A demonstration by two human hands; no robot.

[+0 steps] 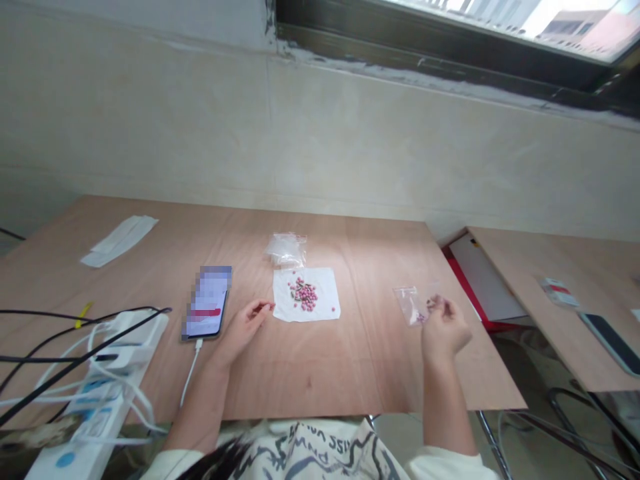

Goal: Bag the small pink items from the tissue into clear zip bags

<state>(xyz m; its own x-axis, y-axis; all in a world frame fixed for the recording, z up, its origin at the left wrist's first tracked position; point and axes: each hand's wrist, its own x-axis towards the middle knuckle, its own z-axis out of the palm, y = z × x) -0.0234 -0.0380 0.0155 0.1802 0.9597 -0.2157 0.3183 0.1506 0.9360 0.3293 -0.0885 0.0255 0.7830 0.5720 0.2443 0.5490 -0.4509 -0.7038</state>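
Observation:
Several pink and dark beads (305, 295) lie in a loose heap on a white sheet (324, 285) at the middle of the table. My left hand (249, 323) rests beside the sheet's left edge, its fingers bent and fingertips close together; whatever they hold, if anything, is too small to make out. Off to the right, my right hand (445, 328) is raised with its fingers pinched together around something small and hard to make out. Just left of it lies a small clear bag (411, 305) with a few small pieces inside. Behind the sheet sits a stack of clear bags (287, 250).
A phone (207, 303) with a lit screen and a white cable lies left of my left hand. Power strips (107, 387) with tangled cables fill the front left. White folded paper (120, 241) lies at the back left. A second table (575, 257) stands right.

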